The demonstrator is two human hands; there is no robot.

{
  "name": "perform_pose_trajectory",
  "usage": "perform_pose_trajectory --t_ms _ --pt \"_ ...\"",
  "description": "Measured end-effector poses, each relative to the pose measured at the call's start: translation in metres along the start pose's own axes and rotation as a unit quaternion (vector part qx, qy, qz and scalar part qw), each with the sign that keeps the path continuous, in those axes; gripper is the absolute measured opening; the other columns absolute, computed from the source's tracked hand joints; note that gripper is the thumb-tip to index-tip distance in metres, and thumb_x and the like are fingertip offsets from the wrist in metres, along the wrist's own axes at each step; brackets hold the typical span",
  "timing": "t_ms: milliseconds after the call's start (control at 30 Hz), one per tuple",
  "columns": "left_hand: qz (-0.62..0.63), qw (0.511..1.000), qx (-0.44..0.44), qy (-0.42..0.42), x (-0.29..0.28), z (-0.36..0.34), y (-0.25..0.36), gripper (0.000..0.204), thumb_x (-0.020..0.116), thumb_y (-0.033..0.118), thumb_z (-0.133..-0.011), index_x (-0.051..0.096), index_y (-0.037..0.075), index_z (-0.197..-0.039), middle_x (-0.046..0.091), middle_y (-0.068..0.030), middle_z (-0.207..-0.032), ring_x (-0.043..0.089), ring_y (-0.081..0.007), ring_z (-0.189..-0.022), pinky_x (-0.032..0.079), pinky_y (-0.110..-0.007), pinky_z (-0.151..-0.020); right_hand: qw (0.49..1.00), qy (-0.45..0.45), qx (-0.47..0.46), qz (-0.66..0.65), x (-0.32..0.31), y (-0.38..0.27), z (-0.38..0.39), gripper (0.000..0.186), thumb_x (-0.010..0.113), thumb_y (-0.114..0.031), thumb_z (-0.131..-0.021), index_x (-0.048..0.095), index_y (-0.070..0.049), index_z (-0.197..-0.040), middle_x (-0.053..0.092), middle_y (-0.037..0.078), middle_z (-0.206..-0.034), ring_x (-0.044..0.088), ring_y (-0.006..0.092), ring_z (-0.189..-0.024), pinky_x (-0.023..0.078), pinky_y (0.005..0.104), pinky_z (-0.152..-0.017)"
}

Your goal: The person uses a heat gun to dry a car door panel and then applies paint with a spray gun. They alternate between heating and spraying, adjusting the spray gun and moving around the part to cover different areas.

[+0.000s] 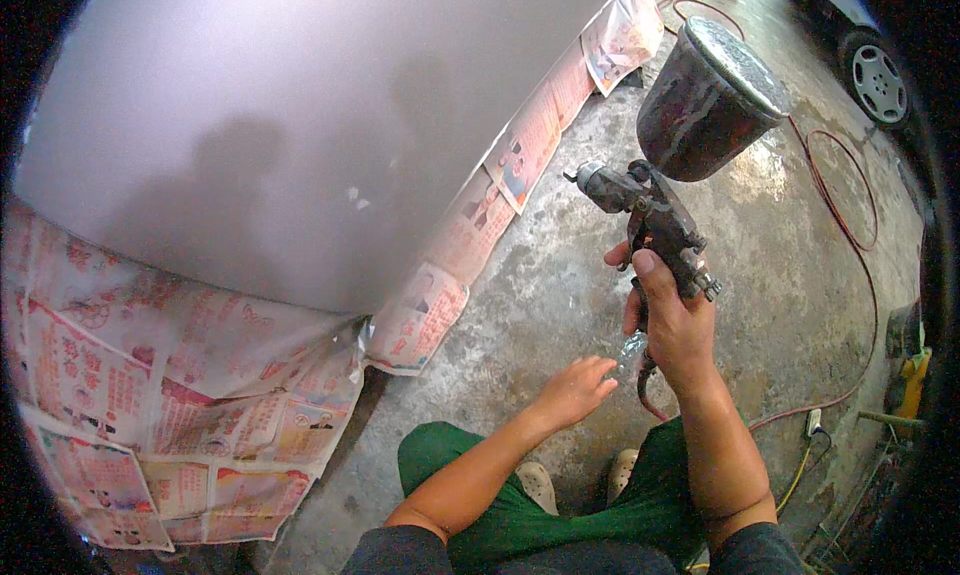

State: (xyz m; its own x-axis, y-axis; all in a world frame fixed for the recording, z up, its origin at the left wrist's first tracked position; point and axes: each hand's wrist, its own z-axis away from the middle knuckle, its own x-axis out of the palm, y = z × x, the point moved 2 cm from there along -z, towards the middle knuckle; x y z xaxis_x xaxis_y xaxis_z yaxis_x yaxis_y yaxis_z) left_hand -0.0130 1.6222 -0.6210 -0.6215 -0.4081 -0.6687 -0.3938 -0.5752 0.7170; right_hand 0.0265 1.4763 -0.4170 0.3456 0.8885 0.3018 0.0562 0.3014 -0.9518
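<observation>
Inside right grip, spray gun clasped, cup above; left grip uncurled.

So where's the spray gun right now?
In the head view, the spray gun is right of centre, in the right hand, with its dark cup at the top and the newspaper to its left.

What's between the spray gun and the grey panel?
In the head view, going from the spray gun to the grey panel: a stretch of concrete floor, then newspaper sheets along the panel's edge.
</observation>
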Motion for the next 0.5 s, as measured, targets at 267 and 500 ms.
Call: perform_pose_trajectory --t_ms 267,500 --pt "-0.034 0.999 -0.001 -0.025 0.002 0.002 -0.004 0.043 0.057 0.031 -0.095 0.054 0.004 -0.128 0.06 -0.0186 -0.122 0.056 -0.0387 -0.112 0.047 -0.047 -0.095 0.999 0.016 -0.01 0.036 -0.001 0.007 -0.008 0.029 0.067 -0.024 -0.093 0.055 -0.006 -0.111 0.067 0.004 -0.085 0.051 0.0065 -0.048 0.041 0.023 -0.042" --pt "-0.087 0.992 -0.018 -0.089 0.004 0.007 -0.011 0.047 0.06 0.031 -0.092 0.053 0.003 -0.128 0.06 -0.0201 -0.121 0.057 -0.0392 -0.112 0.047 -0.049 -0.095 0.997 -0.027 0.04 0.055 0.003 0.017 -0.003 0.021 0.07 -0.021 -0.091 0.055 -0.009 -0.098 0.058 -0.001 -0.07 0.05 0.0073 -0.051 0.04 0.0247 -0.046"
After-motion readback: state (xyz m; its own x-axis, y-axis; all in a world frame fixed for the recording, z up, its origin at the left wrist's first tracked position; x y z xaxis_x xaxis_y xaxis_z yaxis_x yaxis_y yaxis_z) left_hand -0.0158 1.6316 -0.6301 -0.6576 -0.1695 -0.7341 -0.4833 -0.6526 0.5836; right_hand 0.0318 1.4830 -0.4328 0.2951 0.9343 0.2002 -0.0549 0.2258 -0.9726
